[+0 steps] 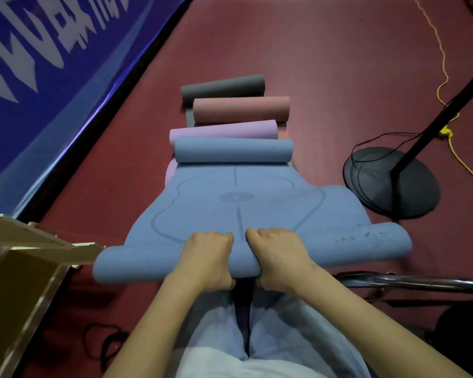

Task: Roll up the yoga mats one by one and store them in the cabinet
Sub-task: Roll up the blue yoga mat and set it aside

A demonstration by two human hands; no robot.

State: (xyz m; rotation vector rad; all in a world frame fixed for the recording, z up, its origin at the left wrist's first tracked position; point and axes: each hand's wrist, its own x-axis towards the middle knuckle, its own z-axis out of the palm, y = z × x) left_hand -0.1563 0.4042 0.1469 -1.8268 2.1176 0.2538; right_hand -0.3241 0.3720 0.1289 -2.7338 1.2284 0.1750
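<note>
A blue yoga mat [230, 203] lies on the dark red floor in front of me, its near end rolled into a thick tube across my knees and its far end curled up too. My left hand [205, 257] and my right hand [279, 257] grip the near roll side by side at its middle, fingers curled over the top and thumbs under it. Beyond the blue mat lie a purple mat [224, 132], a pink mat [241, 109] and a grey mat [221, 87], each with its far end curled. The wooden cabinet [19, 257] stands at my left.
A blue banner wall [38, 77] runs along the left. A black stand with a round base [391, 184] and black cables is at the right, with a yellow cord [445, 85] beyond it. A chrome tube [421, 282] lies near my right arm.
</note>
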